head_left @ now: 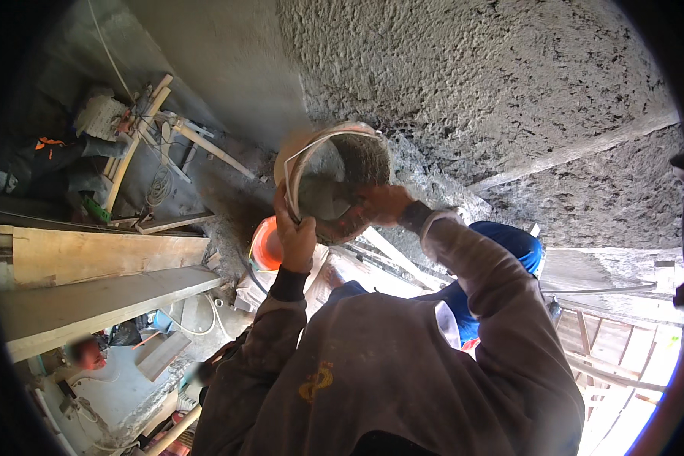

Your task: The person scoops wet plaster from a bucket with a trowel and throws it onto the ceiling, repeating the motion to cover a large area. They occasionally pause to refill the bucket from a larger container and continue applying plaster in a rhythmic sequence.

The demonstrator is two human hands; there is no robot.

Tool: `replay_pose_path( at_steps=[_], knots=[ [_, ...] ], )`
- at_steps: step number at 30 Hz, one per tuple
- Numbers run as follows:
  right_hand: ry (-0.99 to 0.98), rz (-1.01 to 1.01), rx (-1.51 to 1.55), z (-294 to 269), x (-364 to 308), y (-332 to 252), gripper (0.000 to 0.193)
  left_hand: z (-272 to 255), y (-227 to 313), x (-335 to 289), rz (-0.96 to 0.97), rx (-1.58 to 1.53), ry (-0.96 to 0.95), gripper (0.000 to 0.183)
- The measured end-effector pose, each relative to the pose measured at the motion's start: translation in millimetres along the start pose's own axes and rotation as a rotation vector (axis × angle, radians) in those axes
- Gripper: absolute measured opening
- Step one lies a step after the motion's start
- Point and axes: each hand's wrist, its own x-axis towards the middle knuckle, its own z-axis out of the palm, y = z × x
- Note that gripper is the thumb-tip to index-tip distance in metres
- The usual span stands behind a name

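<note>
A mortar-smeared bucket (pixel 290 163) is tilted so that its mouth faces me, its pale handle lying along the rim. My left hand (pixel 296 239) grips the rim on the near left side, thumb up. At the near right of the mouth is my right hand (pixel 386 204), its fingers curled and reaching over the edge into the bucket. What those fingers hold is hard to make out. A flat grey patch shows inside beside them; whether it is mortar or a tool blade I cannot tell. Below the bucket stands an orange bucket (pixel 266 245), close to my left wrist.
Ahead rises a rough grey plastered wall (pixel 463 68), with a smoother stretch (pixel 220 53) to its left. Wooden trestle poles (pixel 140 144) and a coiled cable (pixel 159 186) are at the far left. Thick planks (pixel 106 258) run along my left. Two people are partly seen at left.
</note>
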Motion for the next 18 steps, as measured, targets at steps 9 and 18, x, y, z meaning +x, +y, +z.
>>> replay_pose_path(
  at_steps=[9, 18],
  knots=[
    [0.194, 0.01, -0.145, 2, 7, 7, 0.036, -20, -36, -8, -0.229, 0.005, -0.009, 0.068],
    [0.197, -0.169, -0.294, -94, -41, -11, 0.031, -59, -31, -11, -0.34, -0.301, 0.067, 0.054]
  ],
)
